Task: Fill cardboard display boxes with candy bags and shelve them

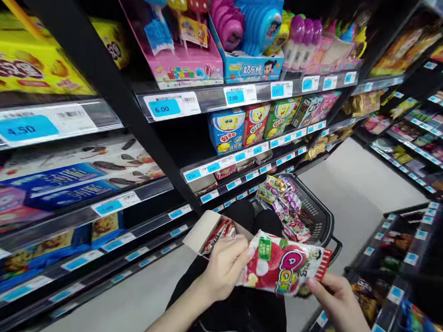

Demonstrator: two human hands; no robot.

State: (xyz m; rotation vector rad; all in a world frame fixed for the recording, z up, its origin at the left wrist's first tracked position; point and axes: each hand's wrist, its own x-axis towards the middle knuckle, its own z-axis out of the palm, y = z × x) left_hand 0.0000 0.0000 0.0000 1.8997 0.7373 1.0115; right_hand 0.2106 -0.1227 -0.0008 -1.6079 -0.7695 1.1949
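A red and white candy bag with "QQ"-style lettering is stretched between my two hands above my lap. My left hand is closed on the bag's left end, a ring on one finger. At the striped right end, my right hand grips the bag with the thumb on top and the fingers beneath. Just beyond my left hand, an open white carton rests near my knees with red packets inside. A dark shopping basket stands on the floor ahead, with colourful candy bags piled in it.
Black shelves with price tags rise on the left and ahead, stocked with snack boxes and toy-shaped sweets. Low display racks stand at the right. A pale floor aisle runs between the shelving.
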